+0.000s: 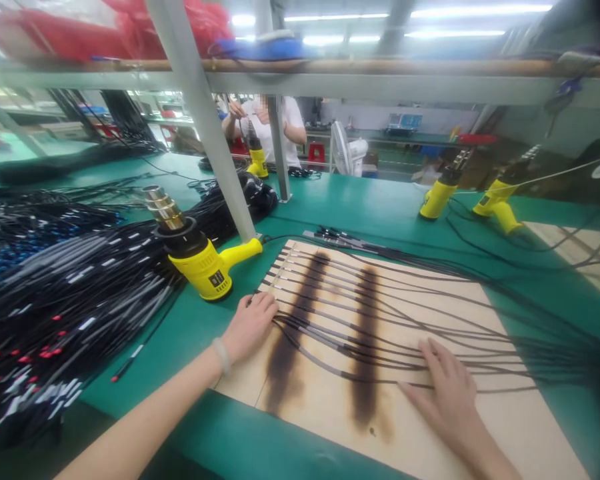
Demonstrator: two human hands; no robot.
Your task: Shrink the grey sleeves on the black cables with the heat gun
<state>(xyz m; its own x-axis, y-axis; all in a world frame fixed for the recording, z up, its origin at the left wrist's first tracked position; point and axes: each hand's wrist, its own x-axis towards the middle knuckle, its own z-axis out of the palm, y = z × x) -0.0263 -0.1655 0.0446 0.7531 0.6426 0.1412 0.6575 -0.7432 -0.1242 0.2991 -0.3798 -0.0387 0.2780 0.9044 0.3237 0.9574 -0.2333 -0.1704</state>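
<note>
Green table [325, 200]: scorched board [325, 390], heat guns [200, 270], cable pile [125, 260].

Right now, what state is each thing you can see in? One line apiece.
Board: flat, scorched in two dark bands
Cables: laid across the board, some bunched
Left hand: curled at the cables, grip unclear
Right hand: open, thumb spread, at the cables
Nearest heat gun: nozzle up, power unclear
Other three heat guns: nozzles up
Fan: upright, spinning unclear
Left-side cable pile: heaped loosely
</note>
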